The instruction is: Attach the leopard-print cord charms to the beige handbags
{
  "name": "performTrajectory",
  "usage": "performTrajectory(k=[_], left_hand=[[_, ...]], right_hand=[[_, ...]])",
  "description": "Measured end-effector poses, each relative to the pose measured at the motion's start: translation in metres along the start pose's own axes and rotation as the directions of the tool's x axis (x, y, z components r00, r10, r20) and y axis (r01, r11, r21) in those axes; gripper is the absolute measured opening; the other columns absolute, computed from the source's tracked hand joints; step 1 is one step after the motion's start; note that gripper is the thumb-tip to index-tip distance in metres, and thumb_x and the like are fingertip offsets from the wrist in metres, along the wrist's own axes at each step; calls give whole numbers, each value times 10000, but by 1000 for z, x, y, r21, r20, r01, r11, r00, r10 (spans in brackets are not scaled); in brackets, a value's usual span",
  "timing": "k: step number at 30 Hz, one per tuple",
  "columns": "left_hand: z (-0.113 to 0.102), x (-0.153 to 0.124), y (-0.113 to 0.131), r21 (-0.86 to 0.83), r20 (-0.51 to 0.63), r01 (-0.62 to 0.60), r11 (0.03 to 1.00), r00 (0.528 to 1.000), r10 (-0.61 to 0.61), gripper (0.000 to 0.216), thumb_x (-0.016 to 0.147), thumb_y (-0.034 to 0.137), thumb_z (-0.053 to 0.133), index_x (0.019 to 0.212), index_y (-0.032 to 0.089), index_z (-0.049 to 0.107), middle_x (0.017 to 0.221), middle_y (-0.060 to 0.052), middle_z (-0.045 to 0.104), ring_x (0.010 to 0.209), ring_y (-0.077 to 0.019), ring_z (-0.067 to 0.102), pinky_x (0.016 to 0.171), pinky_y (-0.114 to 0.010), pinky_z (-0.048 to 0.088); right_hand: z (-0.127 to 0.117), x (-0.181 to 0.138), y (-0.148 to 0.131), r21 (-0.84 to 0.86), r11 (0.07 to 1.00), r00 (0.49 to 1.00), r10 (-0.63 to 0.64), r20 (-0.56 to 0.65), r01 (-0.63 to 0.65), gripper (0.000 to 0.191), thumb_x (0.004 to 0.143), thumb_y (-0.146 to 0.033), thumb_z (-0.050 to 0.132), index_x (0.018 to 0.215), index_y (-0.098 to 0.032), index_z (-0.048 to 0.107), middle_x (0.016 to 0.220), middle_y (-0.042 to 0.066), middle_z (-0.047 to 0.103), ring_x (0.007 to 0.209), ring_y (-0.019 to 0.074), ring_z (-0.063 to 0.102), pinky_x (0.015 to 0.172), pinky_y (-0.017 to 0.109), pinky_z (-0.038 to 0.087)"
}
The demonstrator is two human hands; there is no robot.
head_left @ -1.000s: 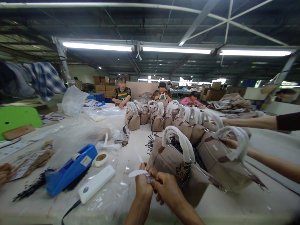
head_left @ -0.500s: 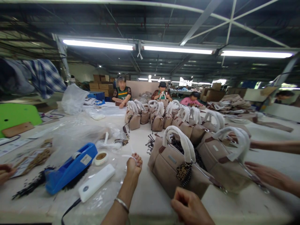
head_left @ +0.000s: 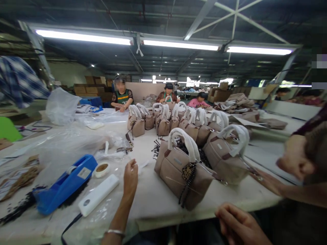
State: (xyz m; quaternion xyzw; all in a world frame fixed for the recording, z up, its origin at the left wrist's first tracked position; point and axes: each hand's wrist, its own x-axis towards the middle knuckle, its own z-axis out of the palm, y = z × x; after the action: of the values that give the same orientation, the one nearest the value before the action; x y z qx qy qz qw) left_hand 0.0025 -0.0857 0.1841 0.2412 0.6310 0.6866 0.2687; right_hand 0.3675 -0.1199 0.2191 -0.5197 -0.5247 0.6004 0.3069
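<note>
My left hand, with a silver bracelet at the wrist, is raised over the table with its fingers curled closed. A thin white strip shows just right of its fingertips; whether the hand holds it I cannot tell. In front of the table edge, my right hand is closed, thumb against the fingers, its contents hidden. Between and beyond my hands stands a taupe handbag with white-wrapped handles, a leopard-print charm and a dark cord hanging down its front. Neither hand touches the bag.
A blue tape dispenser, a tape roll and a white corded device lie left, with clear plastic behind. Another large handbag stands right, near a co-worker's arm. Several smaller bags stand farther back.
My right hand has moved right, away from the handbag. My left hand's fingers have shifted. The co-worker at right has leaned into view, and the whole view has turned slightly right.
</note>
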Motion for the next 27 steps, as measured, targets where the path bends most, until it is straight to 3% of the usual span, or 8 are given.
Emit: performTrajectory(k=[2,3,5,7,9,15,20,27], left_hand=[[16,-48,4,35,356,-44,998,934,29,261,795,296,615,1014,158,652,922,-71,673,696,-166,610,613,-260,473],[25,-73,7,13,598,-36,999,801,21,299,810,325,621,1047,146,654,885,-74,677,623,-147,588,563,-250,458],[44,-121,15,-39,870,64,997,493,2,417,854,383,603,1210,166,582,913,-80,680,597,-126,585,552,-238,461],[60,-153,25,-111,929,179,978,368,38,430,878,454,559,1212,182,561,1063,-106,649,591,-106,584,496,-216,440],[72,-166,32,-143,920,241,960,390,39,393,901,498,505,1051,148,602,891,-71,657,513,-75,534,458,-191,398],[89,-153,31,-119,795,252,961,603,-60,405,843,569,552,771,172,518,487,93,381,369,-37,311,367,-158,221],[102,-164,20,-43,805,304,952,575,-147,456,784,638,569,760,190,483,472,123,289,368,-34,222,360,-153,172],[106,-171,21,1,825,174,985,557,-99,437,867,617,440,763,195,482,502,95,363,370,-58,286,368,-188,216]], right_hand=[[13,-1,2,21,999,998,-40,46,39,574,668,-749,607,707,-179,554,527,-33,540,360,58,433,375,175,263],[19,-2,5,21,998,996,-56,74,55,570,692,-741,592,729,-172,559,538,-29,556,365,61,450,379,174,272],[31,-3,10,14,998,991,-70,118,69,552,737,-715,571,735,-163,553,549,-23,573,375,65,468,383,173,288],[39,-6,16,15,997,987,-74,146,73,524,771,-681,560,730,-159,551,546,-24,573,376,64,461,386,174,302],[39,-12,22,12,997,987,-74,143,73,489,794,-639,562,725,-155,556,539,-26,569,380,62,453,394,174,310],[3,-21,15,-218,969,993,-115,-2,112,400,817,-528,580,715,-143,623,590,7,608,461,94,518,419,184,349],[2,-9,-21,-259,894,902,-408,-141,364,351,830,-460,613,1015,-178,708,844,53,678,610,131,588,463,200,429],[28,9,-42,-85,852,850,-522,-67,517,276,804,-442,675,877,-191,764,758,39,643,541,103,549,405,184,427]])
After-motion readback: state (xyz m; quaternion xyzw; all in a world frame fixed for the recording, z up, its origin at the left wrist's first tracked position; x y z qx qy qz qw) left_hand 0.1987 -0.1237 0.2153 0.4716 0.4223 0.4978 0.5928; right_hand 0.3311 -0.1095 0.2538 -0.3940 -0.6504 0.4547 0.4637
